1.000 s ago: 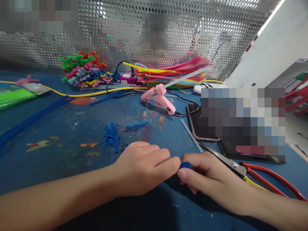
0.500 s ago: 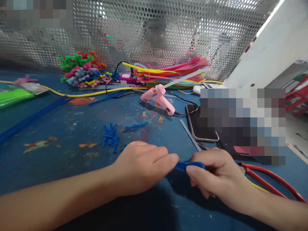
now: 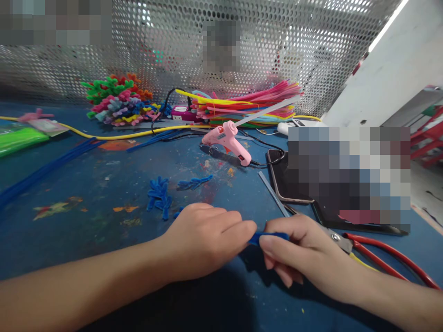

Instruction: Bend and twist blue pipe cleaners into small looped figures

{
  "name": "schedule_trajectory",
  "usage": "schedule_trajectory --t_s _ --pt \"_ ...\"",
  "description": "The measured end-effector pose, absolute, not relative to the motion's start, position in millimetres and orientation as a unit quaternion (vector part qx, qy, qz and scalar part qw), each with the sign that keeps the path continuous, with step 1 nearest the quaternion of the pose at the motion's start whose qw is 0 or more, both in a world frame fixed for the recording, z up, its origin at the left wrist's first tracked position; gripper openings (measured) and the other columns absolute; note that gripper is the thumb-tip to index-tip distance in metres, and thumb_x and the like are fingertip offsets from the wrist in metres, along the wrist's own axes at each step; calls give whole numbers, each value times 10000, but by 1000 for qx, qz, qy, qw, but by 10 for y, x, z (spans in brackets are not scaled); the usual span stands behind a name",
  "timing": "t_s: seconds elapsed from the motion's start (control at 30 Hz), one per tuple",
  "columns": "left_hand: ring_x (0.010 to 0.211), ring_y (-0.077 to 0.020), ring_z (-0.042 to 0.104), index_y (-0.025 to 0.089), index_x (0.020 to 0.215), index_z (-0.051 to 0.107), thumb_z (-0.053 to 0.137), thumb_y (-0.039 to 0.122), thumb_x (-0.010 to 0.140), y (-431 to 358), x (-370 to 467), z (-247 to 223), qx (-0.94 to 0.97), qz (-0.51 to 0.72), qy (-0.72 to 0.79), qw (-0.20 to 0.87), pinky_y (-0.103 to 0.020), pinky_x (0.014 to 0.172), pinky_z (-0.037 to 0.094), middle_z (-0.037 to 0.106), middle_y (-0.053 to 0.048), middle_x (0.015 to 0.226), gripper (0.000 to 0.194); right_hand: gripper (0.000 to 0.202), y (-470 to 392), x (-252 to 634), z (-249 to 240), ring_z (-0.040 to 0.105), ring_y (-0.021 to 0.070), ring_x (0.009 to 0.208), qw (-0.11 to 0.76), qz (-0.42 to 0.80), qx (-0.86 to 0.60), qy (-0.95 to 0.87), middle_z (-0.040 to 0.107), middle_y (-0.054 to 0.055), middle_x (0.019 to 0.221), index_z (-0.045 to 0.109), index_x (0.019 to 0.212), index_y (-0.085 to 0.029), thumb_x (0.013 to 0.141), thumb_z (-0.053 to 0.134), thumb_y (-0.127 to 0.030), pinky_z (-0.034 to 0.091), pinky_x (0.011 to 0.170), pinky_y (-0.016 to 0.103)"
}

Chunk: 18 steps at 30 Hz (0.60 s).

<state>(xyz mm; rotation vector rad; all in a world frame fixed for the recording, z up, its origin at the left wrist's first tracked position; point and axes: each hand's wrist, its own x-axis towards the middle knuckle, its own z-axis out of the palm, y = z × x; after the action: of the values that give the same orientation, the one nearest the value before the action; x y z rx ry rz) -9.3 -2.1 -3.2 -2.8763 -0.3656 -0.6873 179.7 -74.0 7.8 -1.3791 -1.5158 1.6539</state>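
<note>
A paint-flecked blue table [image 3: 86,184] is spreading across the whole view, backed by a perforated metal screen [image 3: 277,41]. Along its far edge a sheaf of straight coloured pipe cleaners [image 3: 249,103] is lying beside a heap of bent coloured pieces [image 3: 117,101]. A phone [image 3: 287,180] is resting at the right, with a pink glue gun [image 3: 226,138] propped just left of it. Red-handled scissors [image 3: 374,256] are lying behind the right wrist. The left hand [image 3: 204,240] is curling closed, its fingertips pinching one end of a short blue pipe cleaner [image 3: 268,237]; the right hand [image 3: 304,256] is gripping the other end between thumb and forefinger, just above the table's near edge. Small bent blue pieces [image 3: 159,198] are sitting beyond the left hand.
</note>
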Motion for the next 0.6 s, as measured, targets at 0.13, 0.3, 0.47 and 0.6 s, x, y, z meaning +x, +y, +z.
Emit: schedule_trajectory --t_s 0.13,0.3,0.47,0.6 --pt "490 -84 515 191 748 530 343 190 894 -19 -99 -26 -964 -223 -123 75 -216 479 330 542 38 566 237 368 -720 1781 85 388 46 436 263 620 -491 -552 489 -39 494 554 671 -146 859 478 -454 301 424 163" --pt "501 -100 530 191 778 546 365 249 889 -34 -95 -34 -966 -217 -121 67 -224 482 342 563 30 587 220 360 -710 1812 58 355 36 400 257 648 -492 -521 423 -62 427 541 611 -148 863 491 -400 261 408 159" --pt "513 -101 539 196 854 557 357 320 908 -40 -101 -45 -967 -215 -120 69 -222 493 348 574 33 598 241 360 -699 1818 25 365 40 388 254 653 -509 -499 427 -59 423 543 594 -152 831 531 -423 236 386 165" --pt "514 -93 535 198 836 555 341 312 924 -30 -110 -30 -965 -226 -121 60 -216 495 344 574 36 594 257 418 -681 1804 33 324 41 371 244 671 -501 -490 428 -64 414 548 640 -152 839 479 -513 243 385 168"
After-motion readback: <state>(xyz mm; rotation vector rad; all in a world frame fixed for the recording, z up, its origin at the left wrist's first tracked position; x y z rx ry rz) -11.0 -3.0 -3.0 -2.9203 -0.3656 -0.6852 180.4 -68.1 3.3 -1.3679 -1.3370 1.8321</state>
